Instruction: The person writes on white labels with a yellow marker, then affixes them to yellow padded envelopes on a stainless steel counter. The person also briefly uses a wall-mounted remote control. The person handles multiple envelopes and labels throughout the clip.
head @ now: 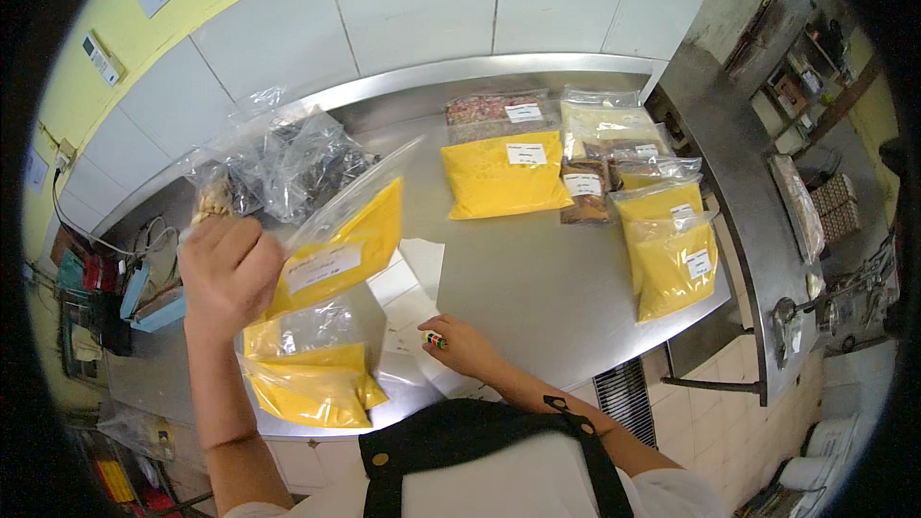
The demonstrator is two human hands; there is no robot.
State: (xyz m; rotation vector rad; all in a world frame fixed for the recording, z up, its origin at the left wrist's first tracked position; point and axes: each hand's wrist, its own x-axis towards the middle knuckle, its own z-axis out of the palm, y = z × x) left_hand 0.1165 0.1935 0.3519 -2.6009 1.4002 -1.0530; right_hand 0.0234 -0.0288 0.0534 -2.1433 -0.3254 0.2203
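My left hand [232, 270] is raised on the left, its fingers closed on the edge of a clear zip bag of yellow powder [374, 223]. This bag is tilted and bears a white label with handwriting. Beneath it, another bag of yellow powder [316, 392] lies near the table's front edge. My right hand [460, 349] rests on white paper label sheets [396, 288] at the middle front. A small banded, multicoloured object [434, 339] shows at its fingers; whether it is gripped or worn I cannot tell. The right fingertips are partly hidden.
On the steel table [504, 280] stand a labelled yellow bag [504, 176], a bag of pinkish dried pieces [496, 111], a brown bag [584, 194] and more yellow bags [673, 259]. Crumpled clear bags [316, 158] lie back left. A light-blue box [155, 309] sits at left.
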